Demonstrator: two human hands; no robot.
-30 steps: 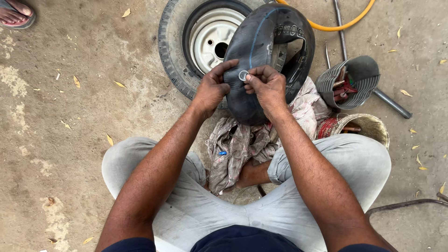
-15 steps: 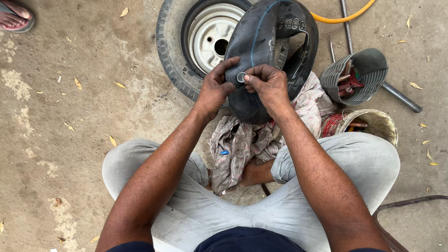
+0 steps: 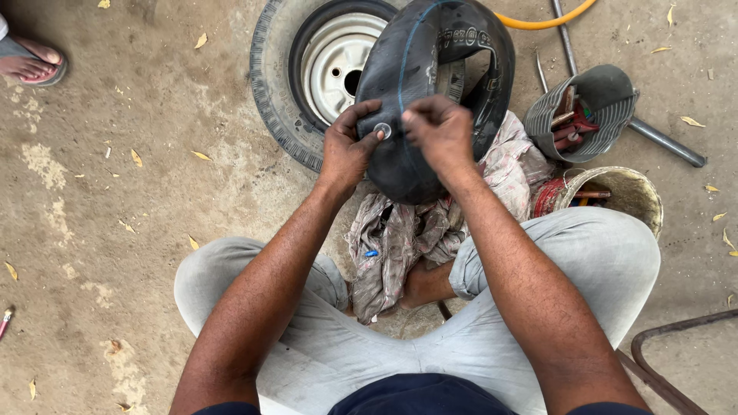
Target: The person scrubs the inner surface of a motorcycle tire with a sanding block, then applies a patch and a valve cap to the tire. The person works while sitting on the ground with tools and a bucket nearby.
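Observation:
A black rubber inner tube (image 3: 415,69) stands folded in front of me, leaning against a small wheel (image 3: 307,77) with a grey steel rim lying on the concrete. My left hand (image 3: 347,146) grips the tube's front and presses a small round metal washer (image 3: 382,130) onto it with the thumb. Just right of the washer, my right hand (image 3: 440,131) has its fingertips pinched together; whether it holds anything is hidden. A crumpled patterned rag (image 3: 430,223) lies under the tube, between my knees.
A container cut from tyre rubber (image 3: 588,107) holds tools at the right, with a round basket (image 3: 615,192) below it. A yellow hose (image 3: 546,19) and metal rods (image 3: 661,142) lie at the back right. Another person's sandalled foot (image 3: 31,61) is at the upper left.
My right hand has lifted off the washer and pulled slightly right. My left hand stays on the tube, thumb on the washer.

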